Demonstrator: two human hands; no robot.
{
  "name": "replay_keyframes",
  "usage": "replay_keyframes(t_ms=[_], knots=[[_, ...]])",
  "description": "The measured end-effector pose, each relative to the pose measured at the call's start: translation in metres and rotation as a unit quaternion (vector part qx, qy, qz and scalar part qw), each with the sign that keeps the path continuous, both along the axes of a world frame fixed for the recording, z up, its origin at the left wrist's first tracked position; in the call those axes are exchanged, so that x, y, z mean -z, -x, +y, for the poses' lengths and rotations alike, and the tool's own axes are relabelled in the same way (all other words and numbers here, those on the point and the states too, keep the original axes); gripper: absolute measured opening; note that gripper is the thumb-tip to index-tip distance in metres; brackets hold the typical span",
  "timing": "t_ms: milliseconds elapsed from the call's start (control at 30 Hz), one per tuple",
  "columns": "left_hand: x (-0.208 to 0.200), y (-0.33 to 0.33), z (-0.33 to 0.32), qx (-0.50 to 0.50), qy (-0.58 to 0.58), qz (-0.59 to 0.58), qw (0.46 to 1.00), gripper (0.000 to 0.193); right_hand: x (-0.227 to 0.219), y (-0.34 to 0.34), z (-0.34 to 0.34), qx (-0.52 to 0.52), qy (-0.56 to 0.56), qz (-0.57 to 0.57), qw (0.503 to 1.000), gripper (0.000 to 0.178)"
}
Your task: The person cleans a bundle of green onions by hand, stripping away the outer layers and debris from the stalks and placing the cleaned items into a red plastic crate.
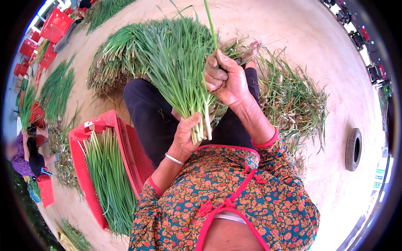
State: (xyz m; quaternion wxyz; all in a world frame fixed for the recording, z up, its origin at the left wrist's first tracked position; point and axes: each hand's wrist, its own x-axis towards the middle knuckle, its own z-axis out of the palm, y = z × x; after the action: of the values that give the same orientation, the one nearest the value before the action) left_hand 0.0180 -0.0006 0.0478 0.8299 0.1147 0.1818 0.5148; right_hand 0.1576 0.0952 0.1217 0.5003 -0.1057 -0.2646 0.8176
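My left hand [186,131] is closed round the pale lower ends of a bunch of garlic chives [178,71], whose green leaves fan up and away from me. Above and to the right of it, my right hand [228,77] is clenched on a single green chive stalk [211,25] that sticks up out of the fist. Just beyond my knees, a thick heap of chives [121,46] lies on the floor, partly hidden behind the bunch. At my left knee stands a red plastic crate [79,171] with chives [109,175] laid lengthwise in it.
Loose leaves and scraps [293,104] are piled on the floor to my right, with a black tyre [354,149] farther out. At the far left are another person [25,157], more chives [58,92] and several red crates [56,25]. Parked vehicles [364,37] line the far right.
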Motion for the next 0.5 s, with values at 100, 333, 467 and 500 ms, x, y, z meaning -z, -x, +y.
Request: replay_keyframes(t_ms=[100,333,467,500], knots=[[0.004,0.001,0.003,-0.008,-0.029,0.061,0.998,0.042,0.011,0.011,-0.009,0.021,0.009,-0.042,0.999,0.029],[-0.004,0.001,0.001,-0.080,0.016,0.133,0.988,0.022,0.013,0.029,-0.033,0.167,-0.033,-0.102,0.980,0.030],[0.010,0.003,0.008,-0.101,0.066,0.118,0.986,0.016,0.029,0.038,-0.045,0.228,-0.055,-0.157,0.959,0.031],[0.013,0.004,0.009,-0.107,0.081,0.116,0.984,0.015,0.033,0.039,-0.048,0.218,-0.037,-0.128,0.967,0.031]])
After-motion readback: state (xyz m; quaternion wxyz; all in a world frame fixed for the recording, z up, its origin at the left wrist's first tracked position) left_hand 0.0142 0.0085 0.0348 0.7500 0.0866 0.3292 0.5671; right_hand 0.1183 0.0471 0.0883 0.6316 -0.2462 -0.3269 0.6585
